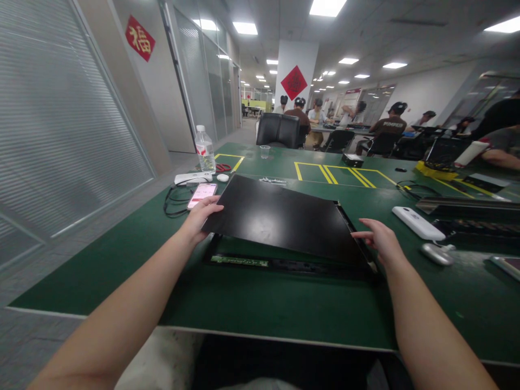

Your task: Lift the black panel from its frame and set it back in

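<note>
A thin black panel [276, 216] is tilted above a black frame [320, 267] on the green table, its left end raised. My left hand [203, 215] grips the panel's left edge, thumb on top and the other fingers partly hidden. At the panel's right end, my right hand [377, 240] has its fingers apart, with fingertips close to the frame's right side; whether they touch it is unclear. A green circuit strip [239, 261] shows along the near side of the frame.
On the green table [122, 271], a bottle [205, 150], phone [202, 195], cables and red-handled scissors [223, 167] lie left. A small cup [264, 151] stands behind. At right are a white device [418, 222], silver object [437, 253] and dark long parts [467, 207]. Several people sit beyond.
</note>
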`<state>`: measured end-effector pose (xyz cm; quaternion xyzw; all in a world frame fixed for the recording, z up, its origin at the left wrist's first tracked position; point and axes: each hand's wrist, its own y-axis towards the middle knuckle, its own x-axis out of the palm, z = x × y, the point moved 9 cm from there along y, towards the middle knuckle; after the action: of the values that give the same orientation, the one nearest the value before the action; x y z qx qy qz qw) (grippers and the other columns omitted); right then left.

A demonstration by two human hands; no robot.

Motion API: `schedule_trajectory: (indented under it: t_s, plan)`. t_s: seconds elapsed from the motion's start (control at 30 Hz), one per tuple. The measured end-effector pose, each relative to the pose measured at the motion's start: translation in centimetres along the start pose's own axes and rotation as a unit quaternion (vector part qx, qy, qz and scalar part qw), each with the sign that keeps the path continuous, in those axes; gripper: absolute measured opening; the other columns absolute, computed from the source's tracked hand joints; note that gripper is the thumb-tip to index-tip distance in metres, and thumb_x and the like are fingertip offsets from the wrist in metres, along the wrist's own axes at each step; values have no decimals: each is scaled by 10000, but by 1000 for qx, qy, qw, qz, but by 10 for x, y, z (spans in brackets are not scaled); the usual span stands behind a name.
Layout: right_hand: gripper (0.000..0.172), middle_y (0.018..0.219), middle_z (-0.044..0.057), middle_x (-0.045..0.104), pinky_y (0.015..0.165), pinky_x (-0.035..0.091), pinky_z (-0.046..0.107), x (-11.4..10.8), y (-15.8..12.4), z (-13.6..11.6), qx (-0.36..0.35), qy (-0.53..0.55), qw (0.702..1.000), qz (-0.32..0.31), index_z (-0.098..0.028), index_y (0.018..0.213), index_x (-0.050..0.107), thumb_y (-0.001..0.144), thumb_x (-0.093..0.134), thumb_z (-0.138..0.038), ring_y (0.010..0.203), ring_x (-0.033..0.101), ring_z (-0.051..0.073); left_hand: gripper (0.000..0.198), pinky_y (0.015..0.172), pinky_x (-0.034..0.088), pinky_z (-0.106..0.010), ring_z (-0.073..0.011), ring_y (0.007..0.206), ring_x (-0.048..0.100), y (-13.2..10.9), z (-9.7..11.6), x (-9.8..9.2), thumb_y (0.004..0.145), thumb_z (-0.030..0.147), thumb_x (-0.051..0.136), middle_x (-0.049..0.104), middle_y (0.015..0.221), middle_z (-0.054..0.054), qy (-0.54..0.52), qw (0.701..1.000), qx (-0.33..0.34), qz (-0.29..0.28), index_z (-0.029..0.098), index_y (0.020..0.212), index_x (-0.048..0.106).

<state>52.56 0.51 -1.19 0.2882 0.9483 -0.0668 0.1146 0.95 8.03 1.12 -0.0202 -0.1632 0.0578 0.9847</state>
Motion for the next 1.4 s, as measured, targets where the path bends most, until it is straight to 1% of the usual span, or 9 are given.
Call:
schedule_trajectory:
  t_s: [0.23, 0.3, 0.47, 0.6, 0.77, 0.93, 1.17, 1.3, 1.4]
  plan:
    - [479, 688, 86, 743, 438, 331, 257, -3, 5, 5, 3, -1, 1000, 11, -196, 1155, 676, 757, 596, -452, 516, 567, 173, 416, 534, 523, -239, -164, 591, 668, 0, -7, 2, 538, 89, 793, 742, 739, -31, -3, 1000, -12, -6, 156, 936, 694]
    - [496, 672, 83, 739, 446, 329, 255, -4, 5, 5, 4, -1, 1000, 17, -195, 1165, 668, 750, 598, -456, 511, 561, 171, 411, 533, 525, -237, -161, 589, 671, 0, -8, 3, 544, 83, 791, 746, 746, -33, -4, 1000, -13, -8, 149, 939, 698]
    - [478, 655, 95, 735, 472, 353, 273, -7, 3, 1, -13, -9, 999, 31, -183, 1132, 662, 746, 599, -458, 557, 606, 195, 373, 524, 515, -222, -148, 582, 668, -2, -12, 7, 556, 68, 778, 754, 750, -30, -5, 1000, -19, -11, 149, 913, 708]
    - [425, 624, 84, 721, 464, 348, 284, -8, 1, 0, -9, -8, 999, 39, -194, 1086, 655, 743, 591, -436, 566, 616, 207, 374, 533, 515, -225, -151, 589, 671, -2, -14, 9, 552, 66, 790, 756, 751, -34, -5, 1000, -18, -20, 147, 908, 712]
    - [341, 620, 76, 716, 498, 363, 292, -8, 2, 0, -19, -12, 999, 37, -218, 1015, 644, 747, 584, -420, 609, 638, 215, 364, 568, 529, -249, -164, 607, 680, 0, -18, 8, 566, 77, 800, 754, 762, -41, 2, 999, -20, -25, 149, 912, 712]
    - [344, 648, 83, 727, 527, 377, 303, -11, 2, -2, -28, -30, 998, 46, -210, 1005, 654, 750, 584, -431, 617, 641, 220, 386, 578, 528, -244, -163, 619, 685, 1, -20, 7, 561, 82, 816, 755, 770, -38, 4, 999, -22, -23, 155, 921, 697]
    - [308, 639, 77, 721, 532, 384, 294, -10, 2, -2, -29, -42, 998, 45, -209, 1006, 664, 774, 575, -391, 746, 709, 250, 361, 547, 511, -235, -156, 592, 671, 1, -22, 7, 569, 83, 804, 754, 749, -35, 18, 999, -28, -20, 159, 904, 694]
    - [332, 684, 84, 741, 521, 379, 293, -12, 5, 1, -35, -56, 996, 51, -200, 1030, 673, 789, 575, -406, 761, 723, 257, 362, 561, 518, -251, -170, 607, 680, 1, -23, 7, 576, 94, 812, 754, 757, -37, 28, 999, -31, -21, 163, 913, 699]
    - [329, 678, 80, 739, 535, 391, 295, -13, 8, 3, -43, -69, 995, 54, -202, 1022, 676, 793, 579, -418, 754, 718, 254, 357, 568, 524, -257, -172, 608, 681, 1, -24, 6, 587, 92, 805, 754, 753, -34, 30, 999, -37, -21, 165, 921, 700]
